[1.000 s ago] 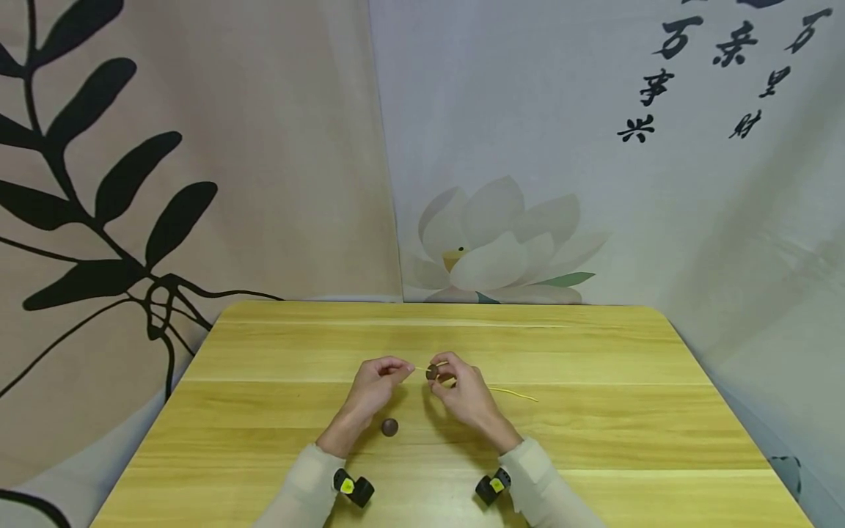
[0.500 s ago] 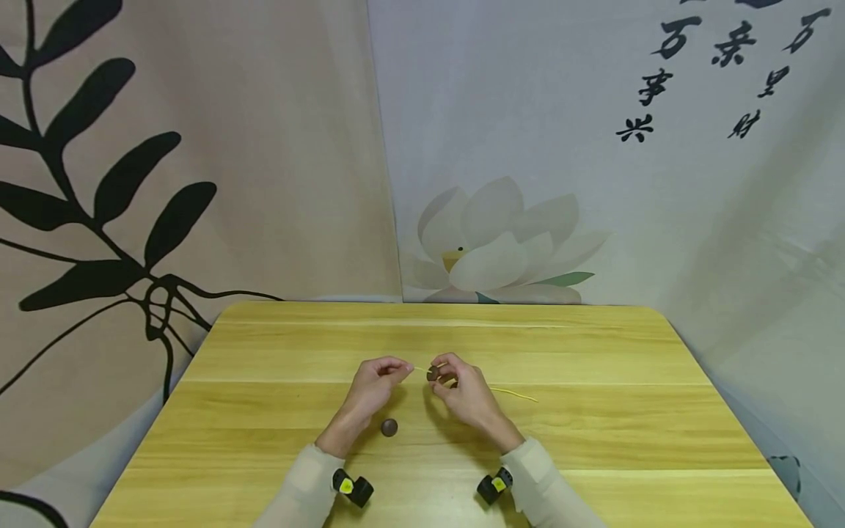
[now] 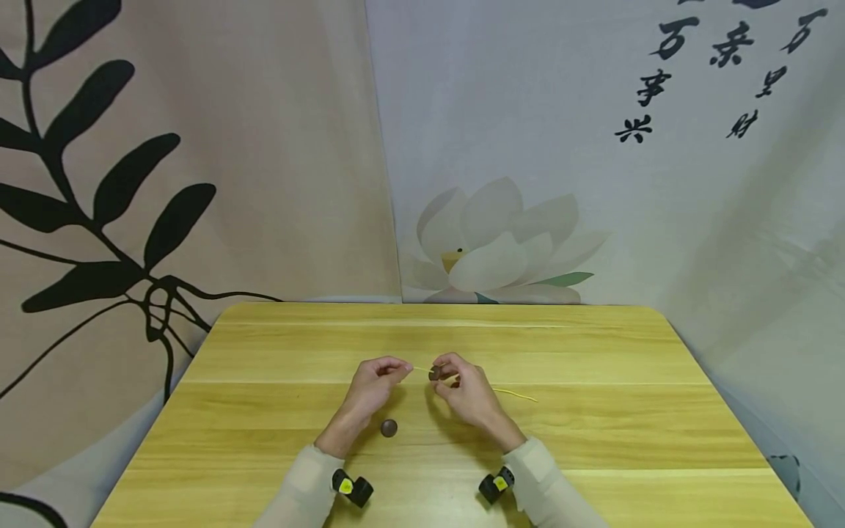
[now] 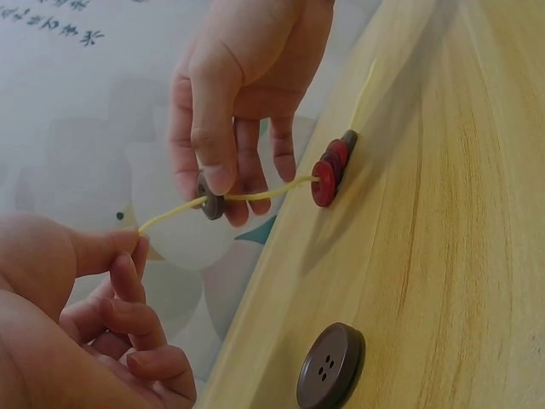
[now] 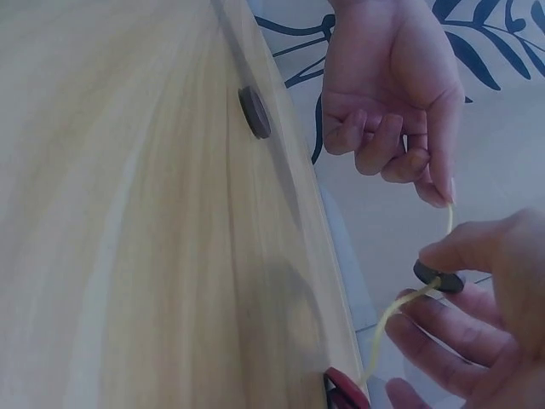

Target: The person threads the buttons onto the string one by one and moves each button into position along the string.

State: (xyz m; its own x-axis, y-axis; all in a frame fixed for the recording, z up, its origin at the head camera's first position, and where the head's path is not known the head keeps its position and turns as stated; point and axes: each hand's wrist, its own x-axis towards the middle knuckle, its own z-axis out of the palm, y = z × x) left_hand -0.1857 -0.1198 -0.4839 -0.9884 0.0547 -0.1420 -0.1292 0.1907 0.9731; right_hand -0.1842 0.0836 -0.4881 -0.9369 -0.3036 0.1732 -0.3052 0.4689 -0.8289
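My left hand (image 3: pixel 376 381) pinches the end of a thin yellow cord (image 4: pixel 170 213) between thumb and forefinger above the wooden table (image 3: pixel 594 425). My right hand (image 3: pixel 462 389) pinches a dark brown button (image 4: pixel 210 204) threaded on that cord, a short way from the left fingertips. Further along the cord, several red buttons (image 4: pixel 330 169) sit strung together near the table top. The cord's free tail (image 3: pixel 518 394) lies on the table to the right. A loose dark brown button (image 3: pixel 389 428) with four holes lies flat on the table below my left hand.
Printed cloth hangs behind the table, a leaf pattern (image 3: pixel 119 191) on the left and a lotus flower (image 3: pixel 495 249) with black characters on the right. Black wrist cameras (image 3: pixel 353 488) sit at both cuffs near the table's front edge.
Hardly anything differs. Both hands stay in the same place with the cord between them; the right hand has shifted very slightly.
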